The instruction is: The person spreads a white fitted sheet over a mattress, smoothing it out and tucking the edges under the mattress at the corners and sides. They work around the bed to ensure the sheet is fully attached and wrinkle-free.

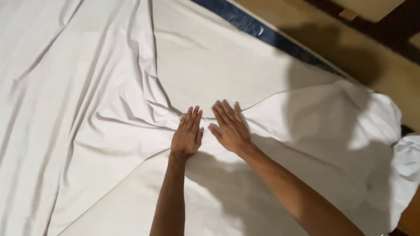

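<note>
Hands: left hand (pixel 187 135) and right hand (pixel 229 127) lie flat, fingers spread, grasping nothing, on white sheet (pixel 105 131).
Risk: pressing may set creases; sheet could slide off mattress (pixel 210 61).

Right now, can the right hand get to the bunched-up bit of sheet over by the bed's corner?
Probably yes. The right hand lies flat on the white sheet, and only smooth sheet lies between it and the bunched-up part. Nothing blocks the way, though the arm would have to stretch sideways.

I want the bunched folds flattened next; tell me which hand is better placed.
Left, probably. The left hand lies flat right beside the bunched folds of the white sheet; the right hand rests farther from them.
</note>
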